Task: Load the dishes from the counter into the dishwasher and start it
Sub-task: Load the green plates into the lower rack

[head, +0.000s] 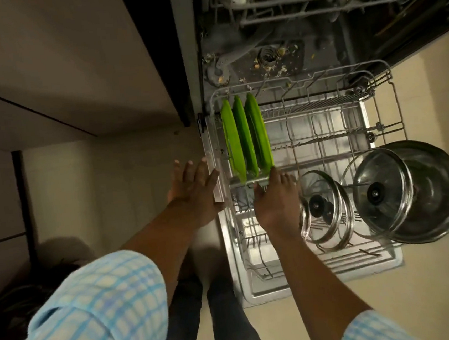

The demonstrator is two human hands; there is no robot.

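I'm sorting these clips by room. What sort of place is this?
Most likely a home kitchen: an open dishwasher with its lower rack pulled out, holding upright green plates and glass pot lids.

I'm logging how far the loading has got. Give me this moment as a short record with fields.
lower rack: pulled out over the open door
green plates: three, on edge, left side of the rack
glass lids: upright, right side of the rack
steel pan: on edge behind the large lid
left hand: open, fingers spread, beside the rack's left edge
right hand: over the rack, fingertip at the rightmost plate's edge
food scraps: on the tub floor
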